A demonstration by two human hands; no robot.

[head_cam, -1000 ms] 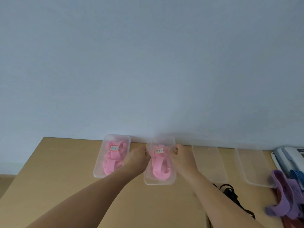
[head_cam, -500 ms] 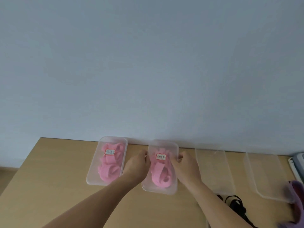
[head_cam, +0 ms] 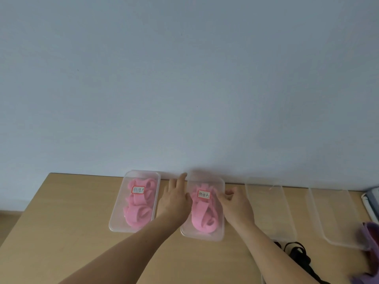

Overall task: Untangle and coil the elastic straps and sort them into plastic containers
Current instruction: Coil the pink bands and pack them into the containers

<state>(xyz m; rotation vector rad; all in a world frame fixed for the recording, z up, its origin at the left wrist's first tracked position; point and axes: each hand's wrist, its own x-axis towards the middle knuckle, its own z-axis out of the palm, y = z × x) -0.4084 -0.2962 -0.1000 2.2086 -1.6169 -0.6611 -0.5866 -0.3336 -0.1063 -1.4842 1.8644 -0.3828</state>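
Two clear plastic containers stand at the back of the wooden table [head_cam: 61,222], each with a red-edged label and lid. The left container [head_cam: 115,219] holds coiled pink straps [head_cam: 137,214]. The middle container [head_cam: 205,237] holds more pink straps [head_cam: 202,219]. My left hand [head_cam: 174,201] lies flat against its left wall with fingers straight. My right hand [head_cam: 235,204] is at its right rim, with thumb and fingers curled onto the edge.
Two empty clear containers [head_cam: 272,212] [head_cam: 336,218] stand to the right along the wall. A black strap [head_cam: 299,255] lies near the front right. Purple straps [head_cam: 370,234] and a white device [head_cam: 372,199] sit at the right edge.
The middle container has slid back towards the wall between my hands. My left hand's fingers have straightened out along its side. The view has shifted left.
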